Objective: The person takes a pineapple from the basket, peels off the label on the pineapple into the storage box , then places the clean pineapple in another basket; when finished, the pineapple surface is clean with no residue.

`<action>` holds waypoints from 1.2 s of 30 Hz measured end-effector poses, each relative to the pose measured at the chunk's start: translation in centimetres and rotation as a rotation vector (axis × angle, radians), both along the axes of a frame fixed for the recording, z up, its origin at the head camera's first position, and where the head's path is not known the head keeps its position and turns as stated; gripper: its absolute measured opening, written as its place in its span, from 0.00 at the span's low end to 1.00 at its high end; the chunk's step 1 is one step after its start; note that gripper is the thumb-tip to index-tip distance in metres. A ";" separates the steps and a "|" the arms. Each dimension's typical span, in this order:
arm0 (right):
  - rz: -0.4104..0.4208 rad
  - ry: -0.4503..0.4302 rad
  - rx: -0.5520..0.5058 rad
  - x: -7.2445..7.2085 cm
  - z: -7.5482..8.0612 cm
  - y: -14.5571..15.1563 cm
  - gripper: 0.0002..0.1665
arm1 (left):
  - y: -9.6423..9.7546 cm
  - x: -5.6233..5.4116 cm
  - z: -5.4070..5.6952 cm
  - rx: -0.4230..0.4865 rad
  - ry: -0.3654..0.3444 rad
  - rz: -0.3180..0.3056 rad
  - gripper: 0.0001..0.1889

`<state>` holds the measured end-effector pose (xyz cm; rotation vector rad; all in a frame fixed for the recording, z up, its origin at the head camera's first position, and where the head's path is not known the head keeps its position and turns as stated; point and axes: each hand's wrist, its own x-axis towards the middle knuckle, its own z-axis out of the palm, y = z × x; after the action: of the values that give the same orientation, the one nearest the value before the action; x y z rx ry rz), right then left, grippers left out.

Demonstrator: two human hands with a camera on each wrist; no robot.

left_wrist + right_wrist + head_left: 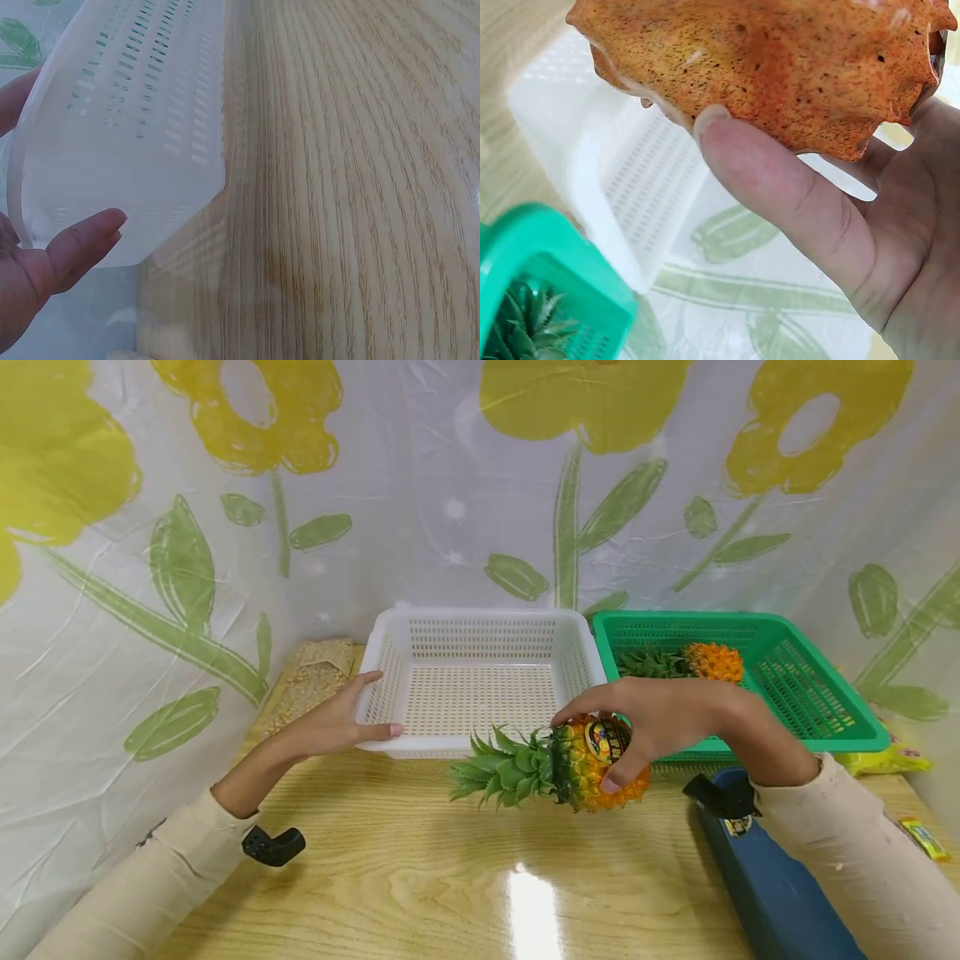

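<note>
In the head view my right hand (pixel 652 718) grips a small pineapple (pixel 600 752) from above, thumb on its near side and fingers over the top. The fruit lies sideways above the table, its green crown pointing left and a round label on its orange body. Close up in the right wrist view, my thumb (pixel 780 195) presses against the spiky orange skin. My left hand (pixel 337 718) spans the near left corner of a white perforated basket (pixel 480 742), thumb extended along the front and a finger at the left rim.
Right of the white basket stands a green basket (pixel 810 743) holding another pineapple (pixel 712 662). A blue object (pixel 780 877) lies under my right forearm. Bags sit at the left (pixel 311 681) and at the right (pixel 892 758). A flowered curtain (pixel 435 527) hangs behind.
</note>
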<state>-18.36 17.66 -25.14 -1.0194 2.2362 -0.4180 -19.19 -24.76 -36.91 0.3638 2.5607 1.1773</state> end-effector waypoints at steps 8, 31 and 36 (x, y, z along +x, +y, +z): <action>0.005 -0.015 -0.035 1.5 -1.4 0.5 0.49 | -0.1 -0.2 -0.1 0.004 -0.005 -0.008 0.58; -0.039 0.008 -0.151 4.3 -6.5 -0.1 0.45 | -0.2 -0.3 0.2 -0.001 -0.015 -0.012 0.58; -0.051 0.025 -0.183 4.3 -7.6 -0.5 0.44 | -0.2 -0.3 0.2 -0.010 -0.014 -0.010 0.58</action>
<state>-14.09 17.21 -32.71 -1.0668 2.2823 -0.6458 -19.54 -24.94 -36.68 0.3645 2.5491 1.1596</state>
